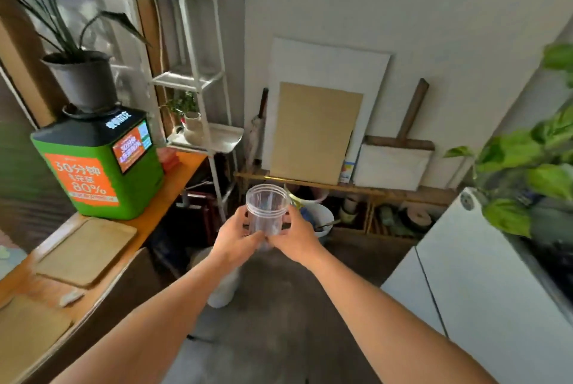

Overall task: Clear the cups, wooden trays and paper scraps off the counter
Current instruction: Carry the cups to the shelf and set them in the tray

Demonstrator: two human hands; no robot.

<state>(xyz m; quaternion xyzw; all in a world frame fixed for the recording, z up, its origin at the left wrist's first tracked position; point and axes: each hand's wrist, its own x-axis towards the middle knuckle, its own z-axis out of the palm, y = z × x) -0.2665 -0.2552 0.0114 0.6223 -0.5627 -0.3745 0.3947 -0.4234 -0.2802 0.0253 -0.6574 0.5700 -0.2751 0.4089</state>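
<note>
The clear plastic cup (267, 210) is held upright in mid-air, off the desk (173, 180). The left hand (237, 239) and right hand (294, 237) both grip its lower wall. It is probably light, thin-walled, slippery and crushable, so moderate pressure near the base should suffice.

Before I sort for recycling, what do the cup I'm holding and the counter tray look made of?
Cup: clear glossy plastic, it seems; the floor shows through it. Tray beside the green machine: pale matte wood, probably; even tan tone, raised rim.
</note>
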